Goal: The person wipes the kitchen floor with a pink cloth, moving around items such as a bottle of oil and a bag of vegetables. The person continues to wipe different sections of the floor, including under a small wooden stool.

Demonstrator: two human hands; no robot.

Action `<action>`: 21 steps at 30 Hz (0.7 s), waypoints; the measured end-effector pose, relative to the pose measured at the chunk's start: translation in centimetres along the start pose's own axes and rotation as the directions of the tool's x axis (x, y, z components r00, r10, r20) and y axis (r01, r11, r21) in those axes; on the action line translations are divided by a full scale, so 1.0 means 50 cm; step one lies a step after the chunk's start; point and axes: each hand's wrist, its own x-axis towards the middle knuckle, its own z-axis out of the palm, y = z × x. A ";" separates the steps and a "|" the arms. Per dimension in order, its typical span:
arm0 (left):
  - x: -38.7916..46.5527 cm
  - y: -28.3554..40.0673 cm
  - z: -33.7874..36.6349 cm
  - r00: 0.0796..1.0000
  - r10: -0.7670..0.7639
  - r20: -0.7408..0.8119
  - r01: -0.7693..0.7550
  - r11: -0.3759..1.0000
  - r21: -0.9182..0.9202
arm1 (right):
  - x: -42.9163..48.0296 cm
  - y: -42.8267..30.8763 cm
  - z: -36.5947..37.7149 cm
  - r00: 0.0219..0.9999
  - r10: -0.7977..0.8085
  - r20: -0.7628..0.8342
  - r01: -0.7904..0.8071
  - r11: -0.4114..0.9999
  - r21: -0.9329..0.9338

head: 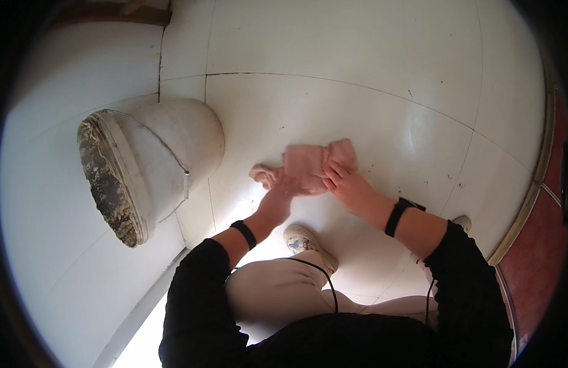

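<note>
A pink cloth (307,161), partly folded and rumpled, lies on the pale tiled floor in front of me. My left hand (278,198) rests on its near left part, where a bunched end sticks out to the side; the fingers are blurred and blend with the fabric. On the right, my right hand (350,188) has its bent fingers on the cloth, at the fold near its right end. Each wrist wears a black band.
A dirty white plastic bucket (173,133) with a wire handle and a crusted rim stands at left by the tiled wall (49,184). My shoe (307,241) is close below the cloth. A raised border (518,223) edges red flooring (527,271) at right. Dark specks dot the tiles.
</note>
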 end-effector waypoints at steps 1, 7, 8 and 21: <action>-0.007 0.008 0.013 0.994 0.095 -0.049 -0.090 0.991 0.097 | -0.024 -0.004 -0.001 0.993 -0.023 0.119 0.024 1.000 -0.007; 0.127 -0.061 -0.072 0.974 0.182 -0.136 -0.121 0.922 0.368 | 0.010 0.006 -0.006 0.994 0.107 -0.030 -0.105 0.992 0.064; 0.175 -0.081 -0.108 0.927 0.213 -0.308 -0.075 0.911 0.406 | 0.047 0.014 -0.005 0.988 0.151 -0.024 -0.149 0.986 0.070; 0.193 -0.128 -0.138 0.950 -0.079 -0.304 0.200 0.898 0.392 | 0.130 0.008 0.007 0.975 0.218 0.047 -0.221 0.972 0.082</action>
